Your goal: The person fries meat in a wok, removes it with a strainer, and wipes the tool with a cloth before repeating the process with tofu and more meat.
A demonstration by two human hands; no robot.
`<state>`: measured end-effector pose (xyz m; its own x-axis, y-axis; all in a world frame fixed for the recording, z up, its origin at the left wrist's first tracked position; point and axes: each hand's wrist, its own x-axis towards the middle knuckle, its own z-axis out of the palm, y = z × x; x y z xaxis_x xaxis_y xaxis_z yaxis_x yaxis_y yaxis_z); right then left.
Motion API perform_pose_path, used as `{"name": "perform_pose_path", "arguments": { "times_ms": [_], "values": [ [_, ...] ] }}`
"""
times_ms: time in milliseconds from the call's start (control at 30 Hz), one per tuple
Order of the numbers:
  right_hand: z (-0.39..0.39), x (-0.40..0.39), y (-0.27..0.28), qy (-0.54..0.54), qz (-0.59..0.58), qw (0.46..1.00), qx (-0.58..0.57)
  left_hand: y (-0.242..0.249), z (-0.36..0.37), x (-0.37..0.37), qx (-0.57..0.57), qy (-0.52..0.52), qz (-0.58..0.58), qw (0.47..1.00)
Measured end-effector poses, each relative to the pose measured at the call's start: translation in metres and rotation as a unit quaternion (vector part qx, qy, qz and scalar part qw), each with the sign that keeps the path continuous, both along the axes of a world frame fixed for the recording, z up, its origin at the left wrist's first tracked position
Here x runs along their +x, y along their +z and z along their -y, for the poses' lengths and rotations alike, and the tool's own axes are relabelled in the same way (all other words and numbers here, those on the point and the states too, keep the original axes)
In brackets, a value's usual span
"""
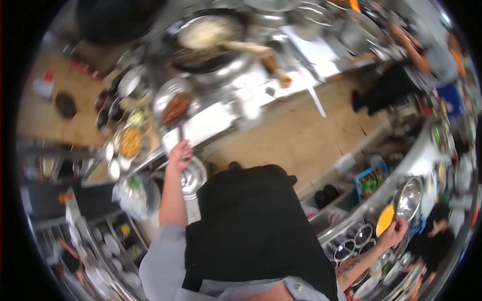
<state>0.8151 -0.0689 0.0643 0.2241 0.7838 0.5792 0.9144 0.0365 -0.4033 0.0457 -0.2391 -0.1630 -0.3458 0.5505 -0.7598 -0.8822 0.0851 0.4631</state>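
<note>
My left hand (181, 154) is closed around the handle of a long-handled metal utensil (181, 132), too blurred to name exactly. Its far end meets reddish-brown food (176, 108) at a shiny round metal bowl (163, 95) on the counter's edge. Out to the right, my right hand (394, 232) grips the rim of a shiny metal bowl (409, 196), which is tilted. Next to that hand lies a yellow-orange round thing (385, 219), perhaps a container of food. Motion blurs much of the view.
A wok (183, 64) with pale food sits on the stove ahead, a wooden-ended handle (271, 64) crossing its right side. Containers of ingredients (130, 142) stand at left. A blue crate (370, 180) is under the right counter. Co-workers (422, 65) stand at upper right and lower right.
</note>
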Motion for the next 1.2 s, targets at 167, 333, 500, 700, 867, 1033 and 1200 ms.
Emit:
{"name": "perform_pose_path", "arguments": {
  "times_ms": [167, 333, 500, 700, 867, 1033, 1200],
  "values": [
    [-0.035, -0.231, -0.011, 0.35, -0.083, 0.927, -0.102, 0.062, 0.035, 0.024, -0.006, 0.001, -0.13, 0.991],
    [-0.044, -0.429, -0.037, 0.57, -0.025, 0.793, -0.212, 0.115, 0.056, 0.03, -0.084, -0.036, -0.273, 0.958],
    [-0.039, -0.587, -0.092, 0.692, 0.003, 0.677, -0.251, 0.151, 0.07, 0.04, -0.118, -0.027, -0.378, 0.918],
    [-0.018, -0.679, -0.119, 0.732, -0.072, 0.643, -0.214, 0.156, 0.082, 0.049, -0.245, -0.039, -0.56, 0.79],
    [-0.013, -0.686, -0.132, 0.729, -0.097, 0.646, -0.204, 0.17, 0.082, 0.055, -0.304, -0.036, -0.6, 0.739],
    [-0.024, -0.667, -0.156, 0.728, -0.113, 0.645, -0.203, 0.153, 0.074, 0.051, -0.276, 0.025, -0.589, 0.759],
    [-0.033, -0.631, -0.166, 0.71, -0.118, 0.664, -0.201, 0.11, 0.064, 0.024, -0.164, 0.048, -0.429, 0.887]
  ]
}}
